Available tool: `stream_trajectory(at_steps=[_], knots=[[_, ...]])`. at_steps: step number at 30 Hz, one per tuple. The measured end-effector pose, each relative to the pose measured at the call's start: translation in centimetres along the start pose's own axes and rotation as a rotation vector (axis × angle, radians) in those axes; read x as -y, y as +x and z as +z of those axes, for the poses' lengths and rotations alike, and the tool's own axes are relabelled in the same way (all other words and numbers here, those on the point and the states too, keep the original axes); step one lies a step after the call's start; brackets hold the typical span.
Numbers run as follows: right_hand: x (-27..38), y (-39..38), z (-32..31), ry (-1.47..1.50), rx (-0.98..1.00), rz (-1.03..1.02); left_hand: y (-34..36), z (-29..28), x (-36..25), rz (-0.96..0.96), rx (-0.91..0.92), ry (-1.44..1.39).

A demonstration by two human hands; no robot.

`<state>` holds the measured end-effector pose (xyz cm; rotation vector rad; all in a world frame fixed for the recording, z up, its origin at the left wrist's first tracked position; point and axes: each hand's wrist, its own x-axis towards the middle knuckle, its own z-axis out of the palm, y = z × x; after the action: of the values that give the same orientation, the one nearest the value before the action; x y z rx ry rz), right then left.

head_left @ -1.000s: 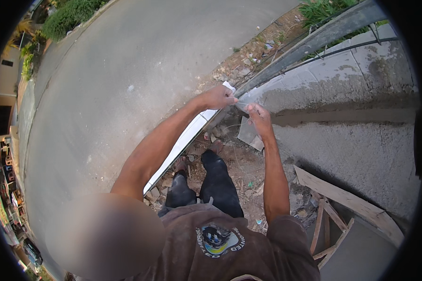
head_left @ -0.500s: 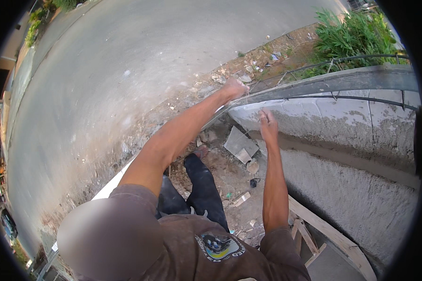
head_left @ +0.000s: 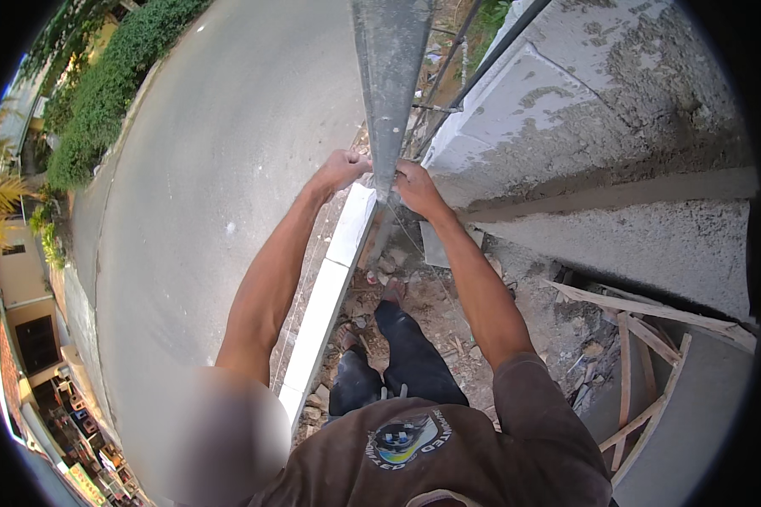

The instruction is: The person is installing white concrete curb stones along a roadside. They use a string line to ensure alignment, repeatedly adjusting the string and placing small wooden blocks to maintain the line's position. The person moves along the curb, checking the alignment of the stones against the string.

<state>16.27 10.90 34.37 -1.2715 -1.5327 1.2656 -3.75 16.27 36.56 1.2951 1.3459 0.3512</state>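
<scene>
Both my hands are raised in front of me, one on each side of a grey post (head_left: 393,76). On the post's left side is my left hand (head_left: 343,171), its fingers curled closed just above the end of a row of white blocks (head_left: 348,232). My right hand (head_left: 418,188) is closed against the right side of the post, thumb and fingers pinched together. A thin string (head_left: 408,234) slants down from near the post, close to my hands. What the fingertips hold is too small to make out.
To the right stands a partly plastered wall (head_left: 634,110) with dark rods (head_left: 482,72) beside it. A wooden frame (head_left: 643,372) leans at the lower right. Rubble and a grey slab (head_left: 448,245) lie near my feet. A paved road (head_left: 203,245) runs along the left.
My view has swung, so the post now points away from me. My right hand, formerly apart and lower, has come up to the post near my left hand. The white block row shows more.
</scene>
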Motion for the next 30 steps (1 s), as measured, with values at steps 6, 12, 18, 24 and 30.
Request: stream_trajectory(at_steps=[6,12,18,24,30], knots=[[-0.8,0.5,0.0,-0.096,-0.008,0.004,1.2,-1.1,0.1,0.244,0.046,0.247],[-1.8,0.5,0.4,-0.002,-0.101,-0.077,0.4,-1.4,-2.0,0.221,0.183,0.289],[-1.5,0.8,-0.2,0.017,-0.067,-0.017,1.6,-1.0,0.5,0.372,0.101,0.329],[0.4,0.4,-1.1,-0.072,0.005,0.085,2.6,-0.3,1.4,0.322,0.133,0.31],[-0.7,0.1,0.3,-0.034,-0.072,-0.041,2.5,-1.3,1.7,0.496,0.151,0.374]])
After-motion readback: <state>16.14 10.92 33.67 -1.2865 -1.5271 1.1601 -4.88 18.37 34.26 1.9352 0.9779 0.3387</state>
